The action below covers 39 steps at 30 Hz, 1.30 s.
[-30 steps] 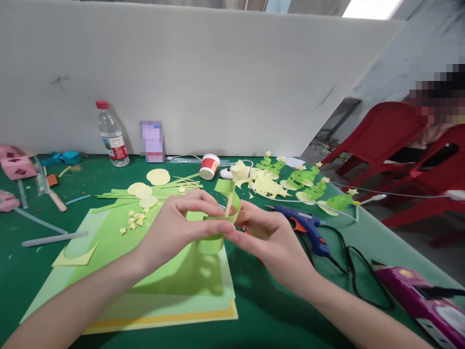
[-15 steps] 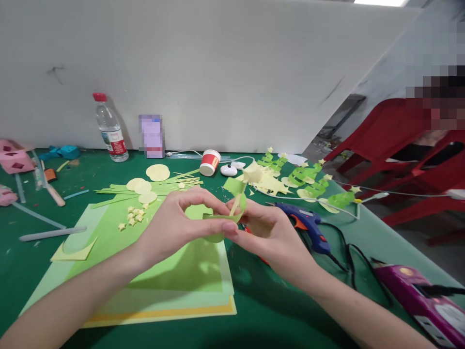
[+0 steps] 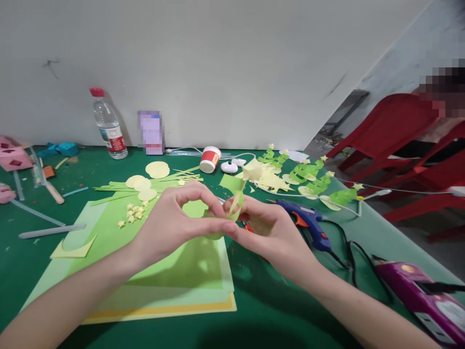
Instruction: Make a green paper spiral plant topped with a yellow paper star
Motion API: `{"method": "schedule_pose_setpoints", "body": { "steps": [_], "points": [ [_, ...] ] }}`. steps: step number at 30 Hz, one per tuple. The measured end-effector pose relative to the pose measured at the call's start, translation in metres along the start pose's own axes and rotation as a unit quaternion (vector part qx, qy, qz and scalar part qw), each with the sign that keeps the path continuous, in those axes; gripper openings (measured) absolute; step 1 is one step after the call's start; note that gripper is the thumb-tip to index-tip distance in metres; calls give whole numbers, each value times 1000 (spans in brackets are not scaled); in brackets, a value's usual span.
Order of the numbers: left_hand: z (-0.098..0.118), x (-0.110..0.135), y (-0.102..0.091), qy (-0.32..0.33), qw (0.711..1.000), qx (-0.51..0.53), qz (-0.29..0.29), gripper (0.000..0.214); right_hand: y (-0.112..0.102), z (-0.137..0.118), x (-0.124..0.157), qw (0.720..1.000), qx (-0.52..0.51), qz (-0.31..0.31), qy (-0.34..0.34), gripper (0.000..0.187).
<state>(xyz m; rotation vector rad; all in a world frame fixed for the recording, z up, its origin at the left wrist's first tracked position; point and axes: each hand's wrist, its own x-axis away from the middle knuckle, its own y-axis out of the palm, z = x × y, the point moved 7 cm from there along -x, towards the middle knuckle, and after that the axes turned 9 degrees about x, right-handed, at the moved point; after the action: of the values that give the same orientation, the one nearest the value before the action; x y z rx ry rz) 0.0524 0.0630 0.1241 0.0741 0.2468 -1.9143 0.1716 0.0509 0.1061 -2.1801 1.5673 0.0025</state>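
Both my left hand (image 3: 181, 218) and my right hand (image 3: 267, 225) pinch a curled green paper strip (image 3: 232, 184) between thumbs and fingers, above the table. A pale yellow paper star (image 3: 251, 170) stands at its upper end, on a thin pale stem. My fingers hide part of the strip's lower curl. Under my left hand lies a stack of green and yellow paper sheets (image 3: 174, 271), bearing a small heap of folded stars (image 3: 135, 212). Several yellow paper circles (image 3: 157, 169) and narrow green strips (image 3: 116, 189) lie behind it.
Right of my hands are a blue glue gun (image 3: 308, 223) and a purple power strip (image 3: 423, 295). Spiral paper pieces with stars (image 3: 308, 174) lie at the back right. A paper cup (image 3: 210, 160), a phone (image 3: 150, 133) and a water bottle (image 3: 109, 126) stand along the white board.
The view has shifted slightly. My left fingertips have moved a little on the green strip, whose upper end tilts slightly left. Both hands keep their hold.
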Motion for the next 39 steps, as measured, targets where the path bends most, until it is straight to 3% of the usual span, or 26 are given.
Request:
{"method": "schedule_pose_setpoints", "body": {
  "steps": [14,28,39],
  "points": [
    [5,2,-6,21,999,27,3,14,3,2,2,1000,7,2,4,6],
    [5,2,-8,83,996,22,19,16,2,0,4,1000,16,8,-16,4],
    [1,2,-2,80,996,16,23,14,1,-15,3,991,88,46,-85,8]
  ]
}}
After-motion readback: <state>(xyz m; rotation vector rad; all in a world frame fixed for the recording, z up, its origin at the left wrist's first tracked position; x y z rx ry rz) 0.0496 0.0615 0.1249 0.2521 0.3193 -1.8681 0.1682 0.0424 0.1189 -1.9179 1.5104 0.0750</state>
